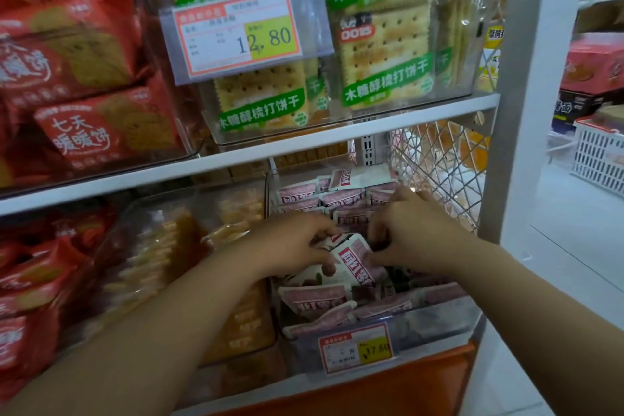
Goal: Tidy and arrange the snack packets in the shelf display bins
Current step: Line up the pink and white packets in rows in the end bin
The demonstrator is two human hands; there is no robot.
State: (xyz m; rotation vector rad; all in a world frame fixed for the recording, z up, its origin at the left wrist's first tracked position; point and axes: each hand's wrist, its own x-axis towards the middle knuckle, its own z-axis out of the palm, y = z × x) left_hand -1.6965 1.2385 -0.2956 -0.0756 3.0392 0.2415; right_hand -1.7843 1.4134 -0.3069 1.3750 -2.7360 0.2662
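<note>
Both hands were in the lower right bin (pixel 449 321). The left hand (pixel 290 243) and the right hand (pixel 412 230) each had their fingers curled, pinching one pink packet (pixel 354 262), which sat tilted above the loose pile (pixel 317 300) at the front. The likely trouble was this: pressing it down into that jumble could push front packets over the bin's low wall, or crumple the one being held. The right wrist could also knock the neater back rows (pixel 341 199) askew.
</note>
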